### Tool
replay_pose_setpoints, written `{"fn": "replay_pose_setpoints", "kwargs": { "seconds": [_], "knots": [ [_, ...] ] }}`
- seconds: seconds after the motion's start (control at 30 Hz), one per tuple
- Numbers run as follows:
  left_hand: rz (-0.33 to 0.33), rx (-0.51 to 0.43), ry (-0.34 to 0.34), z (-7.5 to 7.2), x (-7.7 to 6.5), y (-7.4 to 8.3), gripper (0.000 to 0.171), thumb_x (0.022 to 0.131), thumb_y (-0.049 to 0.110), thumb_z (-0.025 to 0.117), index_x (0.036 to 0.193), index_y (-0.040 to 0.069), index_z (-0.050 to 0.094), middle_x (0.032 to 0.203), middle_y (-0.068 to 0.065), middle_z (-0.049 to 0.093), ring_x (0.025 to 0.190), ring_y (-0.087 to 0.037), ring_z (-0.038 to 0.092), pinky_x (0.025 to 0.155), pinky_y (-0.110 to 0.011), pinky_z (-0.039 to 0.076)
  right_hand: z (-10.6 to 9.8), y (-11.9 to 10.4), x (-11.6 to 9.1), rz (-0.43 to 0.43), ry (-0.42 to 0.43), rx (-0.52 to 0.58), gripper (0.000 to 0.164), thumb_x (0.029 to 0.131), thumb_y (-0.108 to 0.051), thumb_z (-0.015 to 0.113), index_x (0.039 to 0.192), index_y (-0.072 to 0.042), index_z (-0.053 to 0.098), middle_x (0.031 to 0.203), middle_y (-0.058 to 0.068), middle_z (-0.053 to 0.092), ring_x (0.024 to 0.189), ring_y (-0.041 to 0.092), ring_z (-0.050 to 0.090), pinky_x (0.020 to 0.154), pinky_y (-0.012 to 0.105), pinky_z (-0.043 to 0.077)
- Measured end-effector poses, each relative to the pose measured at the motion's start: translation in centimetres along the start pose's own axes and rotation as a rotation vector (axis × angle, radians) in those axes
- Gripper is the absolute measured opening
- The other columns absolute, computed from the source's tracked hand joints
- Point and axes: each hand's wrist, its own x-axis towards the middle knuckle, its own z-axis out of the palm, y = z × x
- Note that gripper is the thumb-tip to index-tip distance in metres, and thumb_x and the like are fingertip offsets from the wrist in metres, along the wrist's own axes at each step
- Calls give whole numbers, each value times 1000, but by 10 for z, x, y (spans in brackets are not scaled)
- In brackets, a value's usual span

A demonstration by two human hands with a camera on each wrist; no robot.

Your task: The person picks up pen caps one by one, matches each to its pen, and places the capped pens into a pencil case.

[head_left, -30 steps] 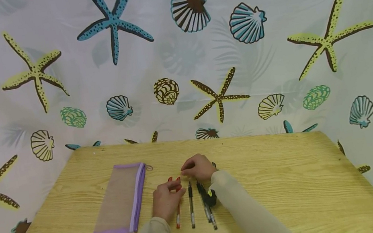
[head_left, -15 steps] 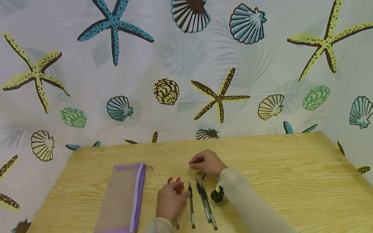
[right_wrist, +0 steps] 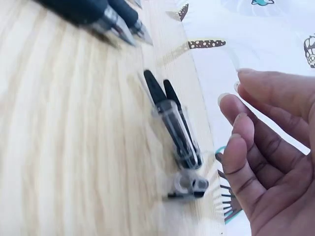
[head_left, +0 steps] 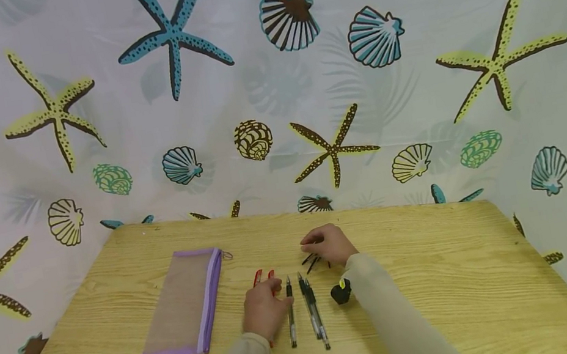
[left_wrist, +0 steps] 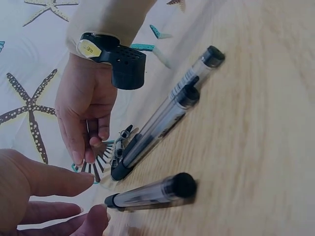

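In the head view my left hand hovers over red pens, hiding most of them; two red ends stick out beyond its fingers. Just right of it lies a black gel pen, with two more black pens side by side. The left wrist view shows the left thumb and fingers apart, with nothing between them. My right hand is farther back, above clear pen caps with black clips. Its fingers are loosely bent and apart from the caps, holding nothing. Bare pen tips show in the right wrist view.
A mesh zip pouch with purple edging lies flat on the wooden table, left of the pens. A patterned curtain with starfish and shells hangs behind the table's far edge.
My right hand has moved to the right and slightly back, uncovering dark clips of the caps. My left hand has shifted slightly right over the red pens. Pens and pouch stay put.
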Motion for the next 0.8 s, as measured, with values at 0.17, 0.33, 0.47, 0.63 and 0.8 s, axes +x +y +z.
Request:
{"fn": "replay_pose_setpoints", "kwargs": {
  "seconds": [0.17,0.33,0.47,0.63,0.8],
  "knots": [
    [-1,51,0,4,1,1,41,78,14,78,115,-1,67,107,-12,69,98,-32,63,83,-46,52,-5,4,-1,21,24,-2,17,89,-12,70,101,-3,74,98,6,70,82,18,65,71,34,54],
    [13,102,-30,6,2,2,41,78,13,78,114,-3,66,106,-13,68,96,-32,64,81,-44,53,-8,9,-1,40,43,-17,16,88,-12,70,100,-3,74,99,5,70,82,16,64,73,35,54],
    [35,124,-38,7,1,3,43,79,11,78,116,-5,64,106,-16,68,95,-32,65,80,-45,53,-10,12,0,47,46,-31,16,88,-13,71,100,-5,75,99,4,70,83,15,64,74,36,54],
    [84,159,5,10,-3,4,41,78,9,78,113,-8,64,100,-17,68,92,-33,65,79,-46,53,-14,14,-1,54,48,-34,15,87,-13,71,99,-5,75,96,4,70,82,15,63,72,35,54],
    [99,209,17,12,-3,5,41,77,10,79,111,-8,65,97,-16,67,90,-31,64,77,-45,53,-15,16,-2,55,54,-35,15,87,-13,71,98,-4,75,96,4,70,81,16,63,71,34,53]
  ]
}}
